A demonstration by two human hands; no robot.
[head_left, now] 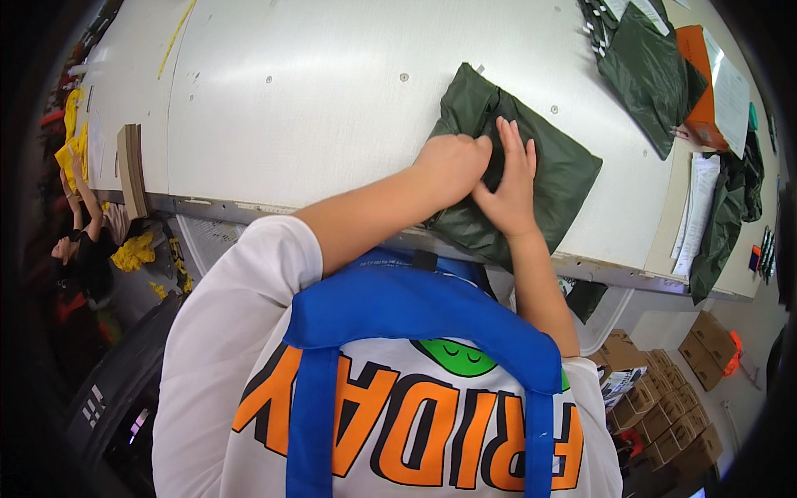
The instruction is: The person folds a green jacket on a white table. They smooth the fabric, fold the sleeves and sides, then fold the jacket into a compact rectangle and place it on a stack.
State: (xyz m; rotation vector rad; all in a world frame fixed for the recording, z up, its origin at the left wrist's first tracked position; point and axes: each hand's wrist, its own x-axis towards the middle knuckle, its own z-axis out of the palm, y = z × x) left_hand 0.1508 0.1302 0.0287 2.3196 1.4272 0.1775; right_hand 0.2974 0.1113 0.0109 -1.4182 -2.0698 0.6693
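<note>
A dark green plastic mailing bag (558, 158) lies tilted on the white worktable, its near corner hanging over the front edge. My left hand (454, 168) is closed at the middle of the bag, with the fingers curled into a fold of the plastic. Close beside it, my right hand (510, 184) lies flat on the bag, fingers stretched out and pointing away from me. What is inside the bag does not show.
At the far right are more dark green bags (643, 75), an orange box (701, 83) and white papers (697, 207). Flat cardboard (131, 170) stands at the left, near another person (87, 241) handling yellow material. Brown cartons (664, 407) are stacked below, right.
</note>
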